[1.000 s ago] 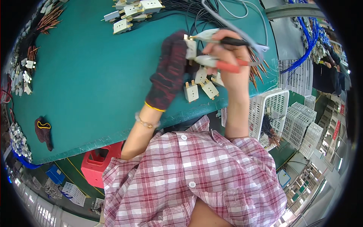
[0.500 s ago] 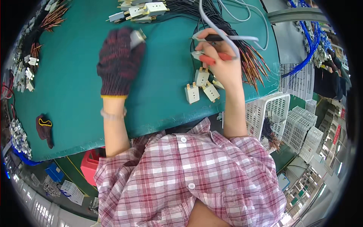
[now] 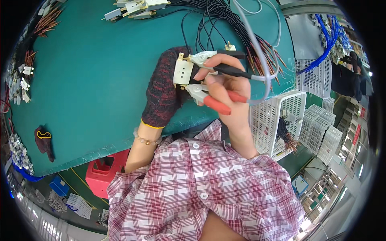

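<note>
Holding a small cream plug block (image 3: 181,71) upright over the green desk (image 3: 92,80), the left hand (image 3: 165,90) wears a dark knit glove, its fingers closed round the block so the brass pins at the top and side stick out clear. That grip seems meant to present the pins to the clips. The right hand (image 3: 223,86), bare, is closed on two alligator clips at once: a black-handled clip (image 3: 217,56) whose grey nose touches the block's upper pin, and a red-handled clip (image 3: 209,98) meeting the lower edge (whether either one has actually bitten, cannot tell). Grey leads (image 3: 257,60) loop up and away from the clips.

Left wrist bent inward, palm turned toward the body, forearm rising from the desk's near edge. Right forearm comes up steeply beside a white slotted basket (image 3: 277,120), thumb across the clip handles. More cream blocks (image 3: 136,7) lie at the far edge, next to a bundle of black wires (image 3: 225,24).
</note>
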`<action>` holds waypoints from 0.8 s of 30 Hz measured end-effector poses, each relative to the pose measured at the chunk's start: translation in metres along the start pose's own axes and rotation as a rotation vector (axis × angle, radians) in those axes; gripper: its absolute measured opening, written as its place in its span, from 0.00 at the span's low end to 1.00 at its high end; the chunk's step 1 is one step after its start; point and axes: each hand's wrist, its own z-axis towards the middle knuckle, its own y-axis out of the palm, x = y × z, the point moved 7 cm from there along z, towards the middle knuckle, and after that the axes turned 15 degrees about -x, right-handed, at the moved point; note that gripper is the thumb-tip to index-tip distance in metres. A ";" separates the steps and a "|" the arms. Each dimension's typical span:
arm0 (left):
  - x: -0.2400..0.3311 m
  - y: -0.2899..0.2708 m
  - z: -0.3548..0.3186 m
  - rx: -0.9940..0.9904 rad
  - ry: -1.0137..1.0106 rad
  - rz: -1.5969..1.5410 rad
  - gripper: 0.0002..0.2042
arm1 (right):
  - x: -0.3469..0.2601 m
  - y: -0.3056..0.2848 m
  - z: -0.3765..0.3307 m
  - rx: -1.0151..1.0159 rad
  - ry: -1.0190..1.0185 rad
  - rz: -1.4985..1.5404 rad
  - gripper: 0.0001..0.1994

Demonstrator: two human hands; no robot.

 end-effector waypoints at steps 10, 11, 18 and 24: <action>0.022 0.002 -0.012 0.191 0.145 0.457 0.26 | -0.007 0.005 -0.005 -0.024 -0.079 -0.304 0.11; 0.021 0.003 -0.012 0.192 0.146 0.457 0.26 | -0.004 0.004 -0.006 -0.021 -0.029 -0.277 0.12; 0.032 0.013 -0.012 0.130 0.025 0.442 0.28 | -0.005 0.002 -0.002 0.027 0.000 -0.111 0.10; 0.039 0.012 -0.007 0.200 0.067 0.421 0.26 | 0.001 -0.002 0.000 0.035 -0.064 -0.103 0.09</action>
